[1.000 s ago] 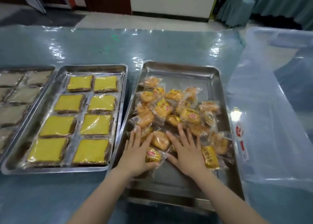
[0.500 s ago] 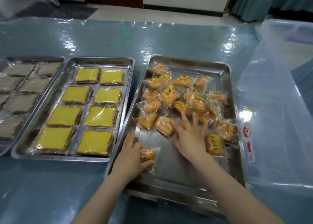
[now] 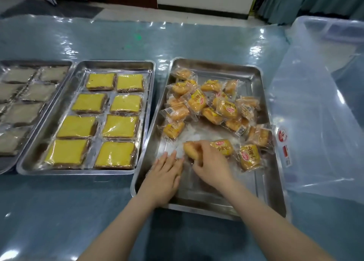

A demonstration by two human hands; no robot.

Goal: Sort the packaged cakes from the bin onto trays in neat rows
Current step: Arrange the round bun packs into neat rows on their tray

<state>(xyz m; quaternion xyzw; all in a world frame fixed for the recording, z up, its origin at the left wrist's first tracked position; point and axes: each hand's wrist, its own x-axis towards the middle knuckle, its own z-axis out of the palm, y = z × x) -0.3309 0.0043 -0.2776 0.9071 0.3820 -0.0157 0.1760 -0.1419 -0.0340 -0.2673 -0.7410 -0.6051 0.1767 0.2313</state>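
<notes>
Blue-grey plastic sheeting covers the table point(image 3: 98, 211), and three steel trays sit on it side by side. Taking the middle steel tray point(image 3: 82, 168) as the landmark: it is done — eight flat yellow square cakes in clear wrappers point(image 3: 100, 120) lie in two neat columns. To its left, a partly visible tray of pale grey-brown wrapped slabs point(image 3: 25, 101) also looks filled in rows. To its right, the third steel tray point(image 3: 264, 201) holds small golden bread rolls in clear packets point(image 3: 212, 105), heaped loose at its far half with no row started.

The right hand point(image 3: 213, 165) pinches one roll packet point(image 3: 192, 149) near the tray's middle. The left hand point(image 3: 167, 170) lies flat, fingers together, beside it; whether anything is under the palm I cannot tell.

Right of that tray, the clear plastic bin point(image 3: 323, 111) appears empty — so what is left, by my reading, is lining up this last heap.
</notes>
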